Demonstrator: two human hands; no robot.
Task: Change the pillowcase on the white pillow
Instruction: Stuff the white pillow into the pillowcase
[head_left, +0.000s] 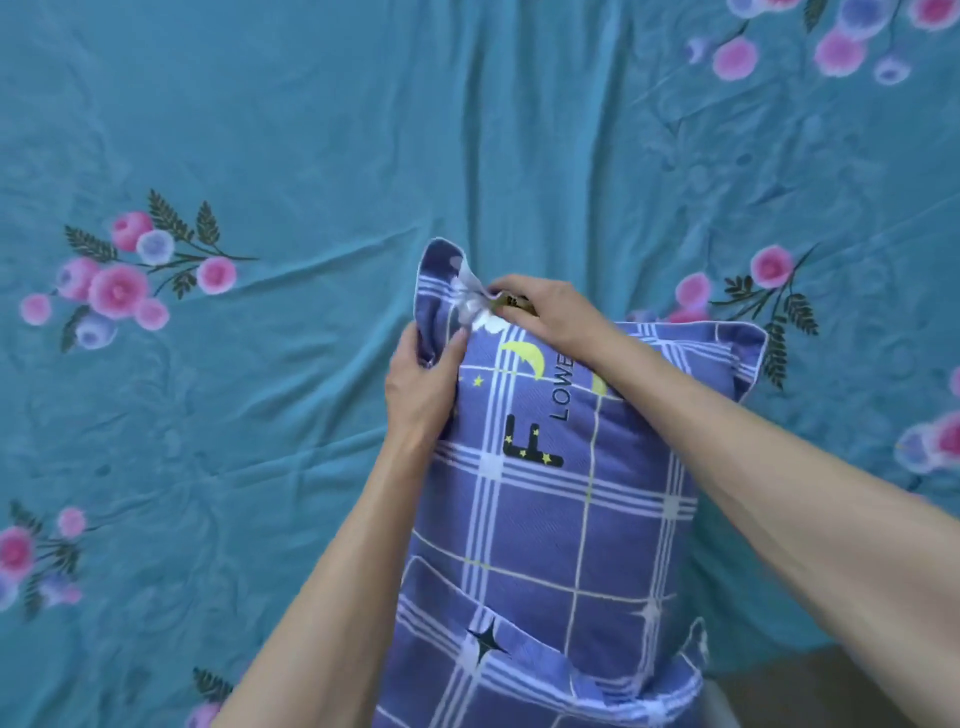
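Purple plaid fabric pillowcase (550, 519) w/ moon & star print covers the pillow, standing on teal floral bedsheet (260, 130). Left hand (421, 384) grips its upper-left flange, thumb in front. Right hand (545, 312) pinches fabric at top edge, fingers curled.

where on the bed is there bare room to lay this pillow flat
The teal floral bedsheet lies bare to the left of the purple plaid pillowcase and beyond its far end. It is crowded at the far left corner, where the left hand and the right hand grip the fabric.
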